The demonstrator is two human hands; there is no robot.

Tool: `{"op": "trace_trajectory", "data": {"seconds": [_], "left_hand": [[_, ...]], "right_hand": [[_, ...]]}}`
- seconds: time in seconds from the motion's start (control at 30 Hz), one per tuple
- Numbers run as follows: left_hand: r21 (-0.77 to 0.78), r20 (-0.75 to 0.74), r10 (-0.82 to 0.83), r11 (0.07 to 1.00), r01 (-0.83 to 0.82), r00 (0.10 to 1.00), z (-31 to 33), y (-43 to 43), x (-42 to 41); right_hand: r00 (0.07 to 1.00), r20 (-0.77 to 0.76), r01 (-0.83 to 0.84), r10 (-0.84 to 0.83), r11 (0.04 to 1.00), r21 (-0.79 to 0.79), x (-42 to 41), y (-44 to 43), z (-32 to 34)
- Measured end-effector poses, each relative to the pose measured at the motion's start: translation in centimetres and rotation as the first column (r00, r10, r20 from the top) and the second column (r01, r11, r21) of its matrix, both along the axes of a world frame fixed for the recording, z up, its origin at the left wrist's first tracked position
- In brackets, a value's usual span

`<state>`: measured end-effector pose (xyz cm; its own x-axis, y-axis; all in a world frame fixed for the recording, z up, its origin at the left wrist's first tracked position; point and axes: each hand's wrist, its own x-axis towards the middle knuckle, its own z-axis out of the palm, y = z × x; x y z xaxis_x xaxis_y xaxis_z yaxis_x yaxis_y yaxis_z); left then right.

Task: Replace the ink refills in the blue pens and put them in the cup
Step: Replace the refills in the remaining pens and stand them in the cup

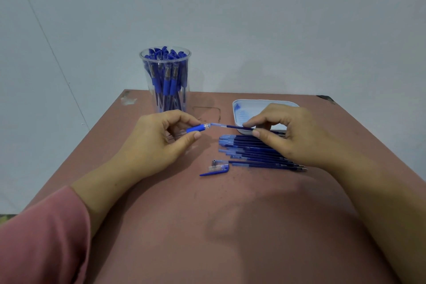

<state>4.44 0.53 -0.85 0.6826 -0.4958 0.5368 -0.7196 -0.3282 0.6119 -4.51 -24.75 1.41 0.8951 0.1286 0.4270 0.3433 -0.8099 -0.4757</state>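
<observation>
Left hand (159, 138) gripping pen barrel (196, 128), right hand (285, 132) pinching refill (232, 126) at its mouth

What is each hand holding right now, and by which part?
The left hand grips the pen barrel at its blue grip; the right hand pinches the ink refill along its dark shaft.

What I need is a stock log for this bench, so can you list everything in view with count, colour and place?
cup: one, clear, far left of table, full of blue pens
tray: one, white, far right of centre
loose refills: pile, count unclear, dark blue, before tray
cap: one, blue and clear, left of pile
pen barrel: one, blue grip, mid-air
refill: one, dark blue, at barrel's mouth
table: one, reddish-brown
sleeve: one, pink, left arm
left hand: grips pen barrel
right hand: pinches refill
</observation>
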Motion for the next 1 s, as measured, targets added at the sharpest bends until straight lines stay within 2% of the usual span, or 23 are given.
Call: {"op": "trace_trajectory", "data": {"seconds": [0.13, 0.37, 0.63, 1.0], "left_hand": [[-0.012, -0.012, 0.005, 1.000, -0.005, 1.000, 0.0, 0.0, 0.0], [0.085, 0.098, 0.011, 0.996, -0.020, 0.995, 0.1, 0.4, 0.2], [0.170, 0.139, -0.084, 0.984, 0.060, 0.987, 0.4, 0.3, -0.4], [0.156, 0.145, -0.084, 0.986, 0.061, 0.986, 0.3, 0.1, -0.7]], "right_hand": [[0.999, -0.035, -0.020, 0.020, 1.000, 0.008, -0.1, 0.2, 0.0], [0.997, -0.073, -0.038, 0.039, 0.999, 0.020, 0.1, 0.0, -0.1], [0.993, -0.109, -0.048, 0.051, 0.998, 0.029, 0.3, 0.2, -0.4], [0.998, 0.010, -0.056, 0.056, 0.997, -0.047, 0.7, 1.2, -0.8]]}}
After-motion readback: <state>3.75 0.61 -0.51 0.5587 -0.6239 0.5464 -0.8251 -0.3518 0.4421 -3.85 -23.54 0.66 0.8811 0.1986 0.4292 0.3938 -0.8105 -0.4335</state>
